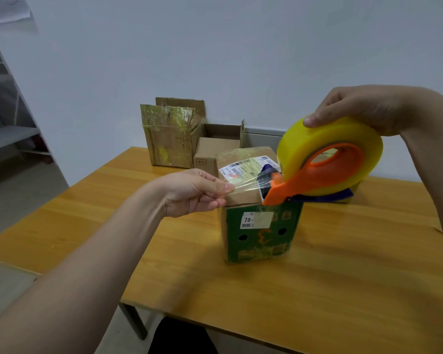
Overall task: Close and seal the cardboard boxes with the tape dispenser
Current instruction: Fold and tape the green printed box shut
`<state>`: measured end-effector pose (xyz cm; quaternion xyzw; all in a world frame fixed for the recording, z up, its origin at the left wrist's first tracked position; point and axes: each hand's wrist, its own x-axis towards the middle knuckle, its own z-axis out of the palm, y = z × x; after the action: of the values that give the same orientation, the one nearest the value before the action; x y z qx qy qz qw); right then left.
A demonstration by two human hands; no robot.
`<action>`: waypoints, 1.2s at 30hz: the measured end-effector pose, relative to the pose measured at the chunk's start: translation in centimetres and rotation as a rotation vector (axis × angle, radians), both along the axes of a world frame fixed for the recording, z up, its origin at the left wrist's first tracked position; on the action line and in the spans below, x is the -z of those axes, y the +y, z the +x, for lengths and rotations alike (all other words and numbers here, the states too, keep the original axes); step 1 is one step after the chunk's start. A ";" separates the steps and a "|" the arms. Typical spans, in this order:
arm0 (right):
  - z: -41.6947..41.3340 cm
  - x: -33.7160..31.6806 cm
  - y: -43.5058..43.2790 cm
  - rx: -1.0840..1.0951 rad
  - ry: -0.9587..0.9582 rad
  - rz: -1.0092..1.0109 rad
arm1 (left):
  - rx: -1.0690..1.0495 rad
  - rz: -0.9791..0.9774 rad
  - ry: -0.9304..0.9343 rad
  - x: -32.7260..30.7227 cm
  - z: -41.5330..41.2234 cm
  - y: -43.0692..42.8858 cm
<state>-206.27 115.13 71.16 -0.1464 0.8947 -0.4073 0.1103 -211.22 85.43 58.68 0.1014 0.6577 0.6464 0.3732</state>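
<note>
Tape dispenser (pixel 325 172) gripped by right hand (pixel 361 108); left hand (pixel 192 192) pinches tape end (pixel 243 186): keep it taut, press squarely onto mid-frame box (pixel 261 233).

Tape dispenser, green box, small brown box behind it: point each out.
tape dispenser (pixel 317 177), head view, on its orange frame.
green box (pixel 261 241), head view, on its front face.
small brown box (pixel 205 155), head view, on its front wall.

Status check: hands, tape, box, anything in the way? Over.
Left hand pinches tape strip, stretched over closed green box. Right hand grips tape dispenser. Two open boxes behind, nothing blocking.
</note>
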 end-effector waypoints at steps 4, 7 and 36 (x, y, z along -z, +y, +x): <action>-0.3 -0.2 0.2 -0.025 -0.008 -0.007 | 0.026 0.016 -0.005 0.1 -0.1 -0.2; -0.5 0.5 1.0 -0.010 -0.010 -0.042 | -0.024 0.061 0.018 0.1 -0.2 -0.1; 0.9 3.6 1.3 0.018 0.096 -0.030 | 0.034 0.108 0.507 -5.4 1.2 1.2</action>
<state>-205.36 116.45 67.54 -0.1595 0.8941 -0.4140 0.0614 -210.03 86.67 64.10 0.2909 0.6931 0.6281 0.2013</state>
